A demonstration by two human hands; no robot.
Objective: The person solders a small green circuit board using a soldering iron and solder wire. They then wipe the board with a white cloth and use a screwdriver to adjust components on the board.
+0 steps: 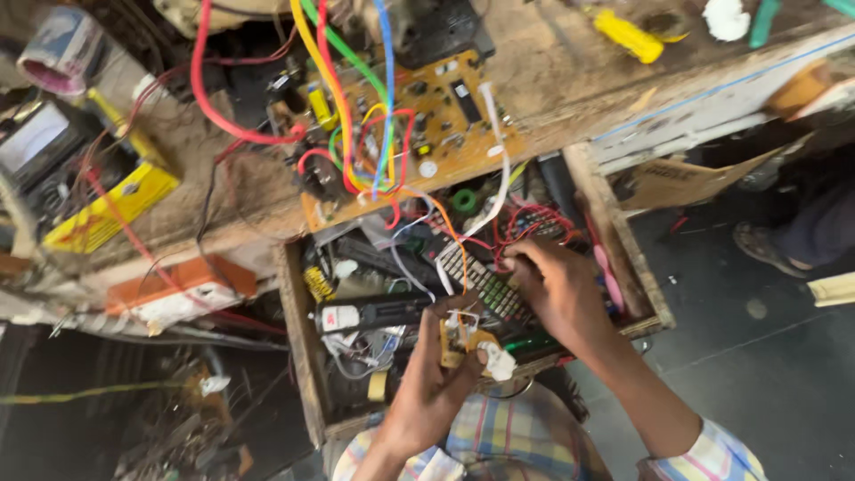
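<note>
My left hand point(427, 392) grips a small tan circuit board point(461, 343) with white parts, held over an open wooden drawer point(298, 356). My right hand point(557, 289) reaches into the drawer, fingers bent down among red wires point(534, 218) and a remote-like keypad point(476, 281); whether it grasps anything is hidden. A larger orange circuit board point(436, 111) with thick coloured wires lies on the bench edge just above the drawer.
The drawer holds a black cylindrical tool point(374, 313), tape and tangled wires. A yellow box point(111, 209), an orange-and-white case point(183, 289) and a meter point(36, 138) sit at left. A yellow handle point(628, 36) lies at top right. Another person's foot point(766, 245) is at right.
</note>
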